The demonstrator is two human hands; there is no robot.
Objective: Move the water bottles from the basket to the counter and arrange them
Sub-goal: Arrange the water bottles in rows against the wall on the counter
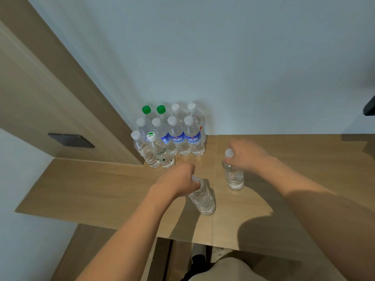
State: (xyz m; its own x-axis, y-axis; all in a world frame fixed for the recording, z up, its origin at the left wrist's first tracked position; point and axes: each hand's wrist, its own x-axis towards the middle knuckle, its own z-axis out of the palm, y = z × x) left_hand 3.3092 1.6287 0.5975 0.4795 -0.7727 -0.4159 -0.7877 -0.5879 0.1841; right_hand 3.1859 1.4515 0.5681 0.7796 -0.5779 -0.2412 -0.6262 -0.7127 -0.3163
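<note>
Two clear unlabelled water bottles stand on the wooden counter (85,189). My left hand (178,181) grips the neck of the nearer bottle (203,199), which tilts slightly. My right hand (246,154) holds the top of the other bottle (233,175), upright, with its white cap showing. Behind them, against the wall, several bottles stand grouped in rows (172,134); two at the back have green caps, and some carry blue labels. No basket is in view.
A beige wooden panel (50,88) with a dark plate rises at the left beside the bottle group. The counter's front edge runs near my legs, and its left part steps back. A dark object (369,106) pokes in at the right edge.
</note>
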